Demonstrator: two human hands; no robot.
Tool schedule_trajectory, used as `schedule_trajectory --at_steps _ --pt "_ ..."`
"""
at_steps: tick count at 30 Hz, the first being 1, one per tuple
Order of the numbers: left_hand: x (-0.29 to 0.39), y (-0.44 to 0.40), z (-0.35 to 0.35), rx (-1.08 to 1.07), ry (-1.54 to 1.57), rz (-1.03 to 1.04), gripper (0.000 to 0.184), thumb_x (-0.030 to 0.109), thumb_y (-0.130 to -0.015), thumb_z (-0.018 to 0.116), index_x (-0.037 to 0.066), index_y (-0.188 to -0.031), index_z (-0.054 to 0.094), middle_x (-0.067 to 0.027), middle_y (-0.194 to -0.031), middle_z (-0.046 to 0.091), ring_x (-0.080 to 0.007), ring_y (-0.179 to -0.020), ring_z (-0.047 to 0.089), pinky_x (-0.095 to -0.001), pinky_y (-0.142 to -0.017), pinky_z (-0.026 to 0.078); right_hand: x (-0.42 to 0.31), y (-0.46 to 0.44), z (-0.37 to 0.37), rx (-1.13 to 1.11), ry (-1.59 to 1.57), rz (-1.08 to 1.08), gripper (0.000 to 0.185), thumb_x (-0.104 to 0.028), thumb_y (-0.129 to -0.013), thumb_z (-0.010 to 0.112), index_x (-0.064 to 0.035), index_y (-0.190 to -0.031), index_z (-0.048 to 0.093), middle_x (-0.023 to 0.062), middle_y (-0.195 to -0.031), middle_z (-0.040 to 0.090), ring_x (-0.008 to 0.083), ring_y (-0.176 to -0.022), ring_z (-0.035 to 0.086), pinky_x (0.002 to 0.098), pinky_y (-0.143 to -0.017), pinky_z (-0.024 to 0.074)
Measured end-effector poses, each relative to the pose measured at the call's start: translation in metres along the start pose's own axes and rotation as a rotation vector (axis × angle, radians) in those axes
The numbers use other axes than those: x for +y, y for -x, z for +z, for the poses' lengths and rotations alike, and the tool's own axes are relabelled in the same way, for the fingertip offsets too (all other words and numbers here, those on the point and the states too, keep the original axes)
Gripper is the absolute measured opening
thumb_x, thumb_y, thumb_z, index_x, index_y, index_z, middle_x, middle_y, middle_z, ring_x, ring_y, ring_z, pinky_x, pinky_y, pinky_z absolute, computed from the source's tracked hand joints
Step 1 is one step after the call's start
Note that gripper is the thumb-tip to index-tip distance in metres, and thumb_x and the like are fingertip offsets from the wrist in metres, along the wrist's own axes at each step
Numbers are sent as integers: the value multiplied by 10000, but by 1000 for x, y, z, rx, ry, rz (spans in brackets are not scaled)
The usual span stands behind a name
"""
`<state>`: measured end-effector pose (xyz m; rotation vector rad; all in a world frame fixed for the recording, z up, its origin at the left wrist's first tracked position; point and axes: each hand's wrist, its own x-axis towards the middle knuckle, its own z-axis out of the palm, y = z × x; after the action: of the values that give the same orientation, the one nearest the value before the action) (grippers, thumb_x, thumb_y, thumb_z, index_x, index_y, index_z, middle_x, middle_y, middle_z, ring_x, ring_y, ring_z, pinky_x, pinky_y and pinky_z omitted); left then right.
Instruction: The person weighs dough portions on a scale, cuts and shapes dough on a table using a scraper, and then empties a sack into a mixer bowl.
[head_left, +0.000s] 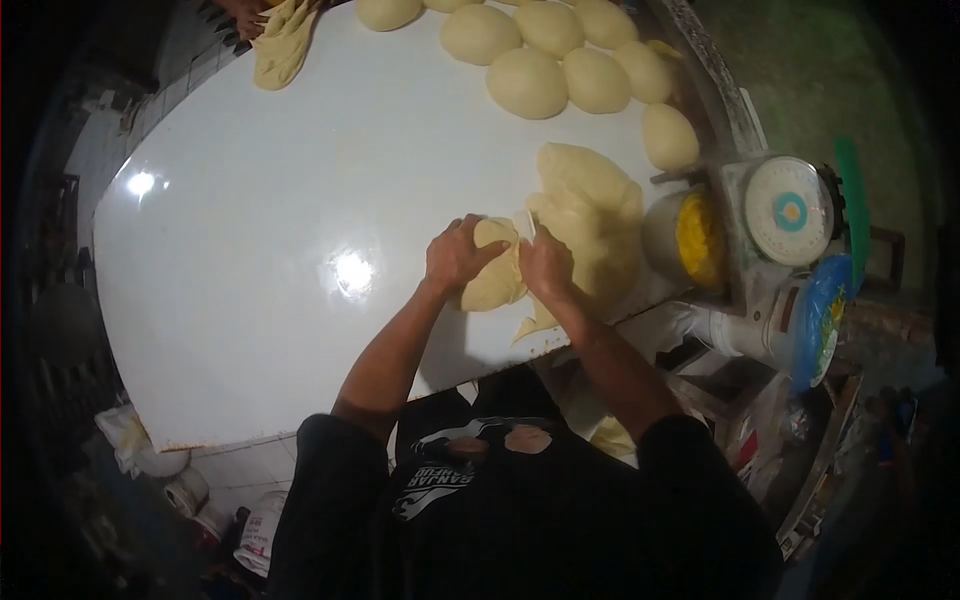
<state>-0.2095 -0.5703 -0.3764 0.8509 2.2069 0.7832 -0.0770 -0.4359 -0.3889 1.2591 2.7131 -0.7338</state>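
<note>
My left hand (458, 258) grips a piece of pale yellow dough (492, 285), its thumb lying across the top. Close beside it, my right hand (547, 266) is closed around a small white dough scraper (527, 224), most of which the fingers hide. The scraper stands between that piece and a large, irregular mass of dough (595, 215) on the right. Whether the piece is fully parted from the mass, I cannot tell. A pointed flap of the mass hangs toward the table's front edge.
Several rounded dough balls (527, 83) sit at the back of the white table (250, 200). Another person's hand (243, 14) holds stretched dough (280, 45) at the far left. On the right are a pot with yellow contents (699, 240) and a dial scale (789, 211).
</note>
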Motion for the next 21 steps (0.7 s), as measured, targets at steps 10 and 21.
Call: schedule_trajectory --at_steps 10,21 --pt "-78 109 -1 368 496 -192 515 341 -922 743 -1 -1286 619 -211 -1134 713 -291 -1050 701 -411 -912 555 10 -4 -17 -108 -592 26 478 -393 -904 695 32 -1124 678 284 -1059 700 429 -1019 677 476 -878 546" --pt "37 39 -48 -169 1509 -37 524 261 -1010 639 26 -1438 448 -163 -1350 598 -280 -1178 644 -428 -980 576 30 39 -72 -343 -1357 165 442 -269 -932 717 -4 -1267 604 113 -1065 703 221 -849 698 356 -772 564"
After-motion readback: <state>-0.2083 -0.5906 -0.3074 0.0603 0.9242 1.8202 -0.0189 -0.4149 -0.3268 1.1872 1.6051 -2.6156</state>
